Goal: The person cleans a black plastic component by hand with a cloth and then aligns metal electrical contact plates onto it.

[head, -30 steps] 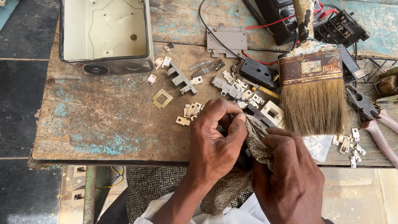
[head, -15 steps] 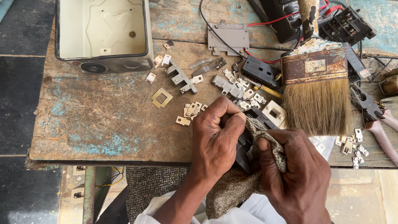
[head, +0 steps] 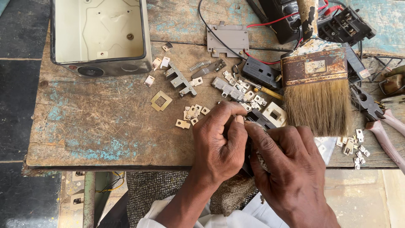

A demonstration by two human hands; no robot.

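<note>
From my remote seat I see both hands working together at the front edge of the bench (head: 84, 139), right of its middle. My left hand (head: 219, 143) is curled nearly shut, thumb and fingertips pinched on a small dark part (head: 253, 122) that I can barely make out between the two hands; my right hand (head: 291, 169) is also folded in, pressing a scrap of coarse cloth (head: 262, 159) against that part. The part sits right over the bench's front edge, so I judge a slip of either grip would send it down to the floor, or into the sacking (head: 228, 196) on the lap. The loose brass plates (head: 192, 114) lie just beyond my left knuckles; a jerk forward could scatter them. The wide paintbrush (head: 316, 88) has its bristles close to my right hand, and a nudge might sweep the small clips (head: 356, 145) near the bench's right front corner off the edge. The open metal box (head: 99, 36) at the back left corner looks safely apart.
</note>
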